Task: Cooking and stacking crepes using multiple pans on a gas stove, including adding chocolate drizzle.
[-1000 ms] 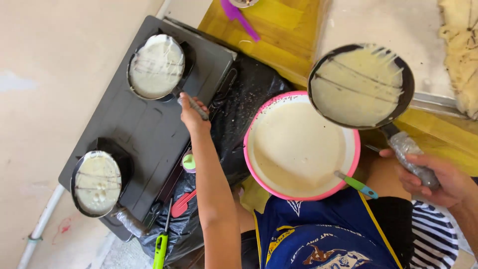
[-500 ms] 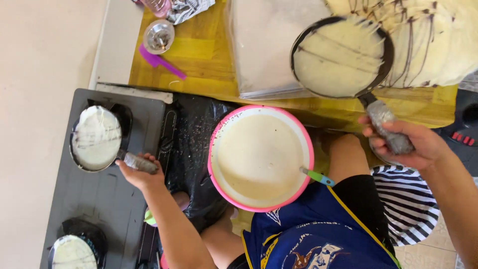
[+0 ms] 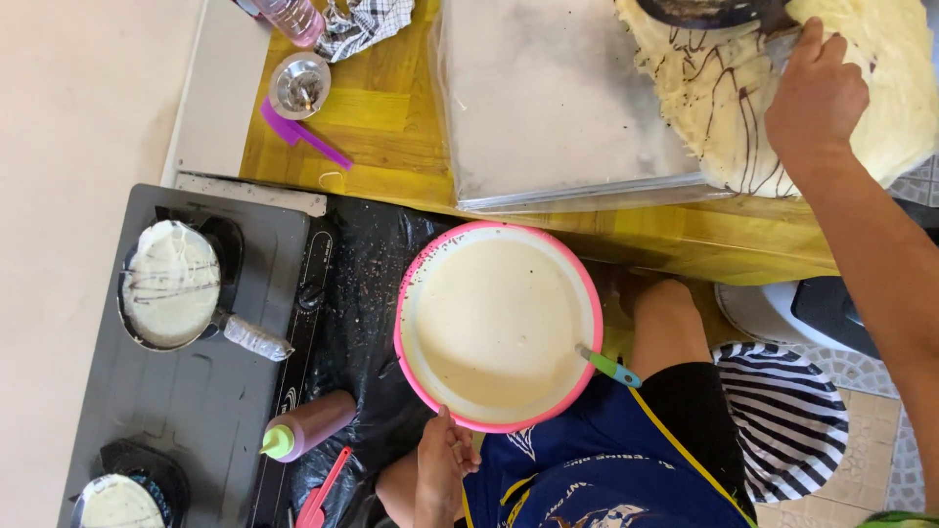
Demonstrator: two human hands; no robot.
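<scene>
The stack of crepes point(image 3: 782, 88) lies at the top right on the clear-wrapped tray point(image 3: 548, 108), thin pale rounds streaked with dark lines. The right hand point(image 3: 817, 93) presses flat on the top crepe, fingers spread, beside a dark pan point(image 3: 709, 12) held upside down at the frame's upper edge — only its rim shows, and what grips it cannot be told. Judged from this, one more crepe is being turned out onto the stack; several already lie there.

The pink bowl of batter point(image 3: 499, 328) sits below the tray, against the person's lap, and is close to full, so much batter appears unused. A ladle with a green and blue handle point(image 3: 608, 367) rests in it at the right rim. The left hand point(image 3: 442, 460) hangs loosely curled just below the bowl's lower rim, holding nothing; whether it touches the rim is unclear.

To the left, the black stove point(image 3: 196, 391) carries two more pans. The upper pan point(image 3: 171, 284) holds a pale round with dark streaks — cooking, by the look of it. The lower pan point(image 3: 122, 499) is cut off by the frame and shows pale batter. A squeeze bottle with a green tip point(image 3: 308, 425) lies on the black sheet beside the stove, near a red spatula point(image 3: 323, 489).

On the yellow tabletop point(image 3: 381, 127) stand a small metal cup point(image 3: 299, 86) and a purple scraper point(image 3: 303, 135).
</scene>
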